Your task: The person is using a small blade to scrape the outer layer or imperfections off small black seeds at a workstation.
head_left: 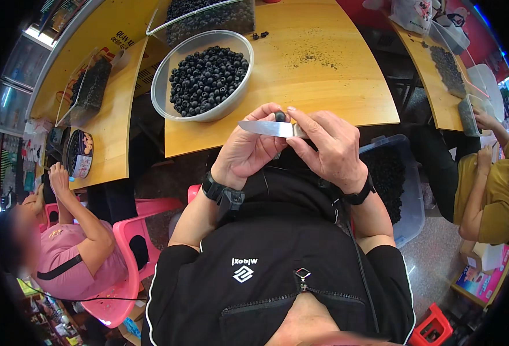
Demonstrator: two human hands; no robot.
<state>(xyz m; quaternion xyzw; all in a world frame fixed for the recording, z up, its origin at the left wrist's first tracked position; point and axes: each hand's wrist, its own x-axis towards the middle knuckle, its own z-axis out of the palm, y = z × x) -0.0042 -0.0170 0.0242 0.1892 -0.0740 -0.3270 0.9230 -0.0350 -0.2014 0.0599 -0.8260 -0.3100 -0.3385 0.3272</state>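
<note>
My right hand (329, 147) grips a knife (266, 128) by its handle, the steel blade pointing left. My left hand (248, 151) pinches a small dark round fruit (280, 116) against the blade's back edge, just above my lap. Both hands meet at the near edge of a wooden table (335, 86). On that table, up and left of my hands, stands a clear round bowl (176, 63) heaped with several of the same dark fruits.
A clear tub (407, 190) of dark fruit sits by my right knee. A second clear container (208, 17) of fruit stands behind the bowl. A person in pink sits on a pink chair (130, 271) at left; another in yellow (494, 196) works at right.
</note>
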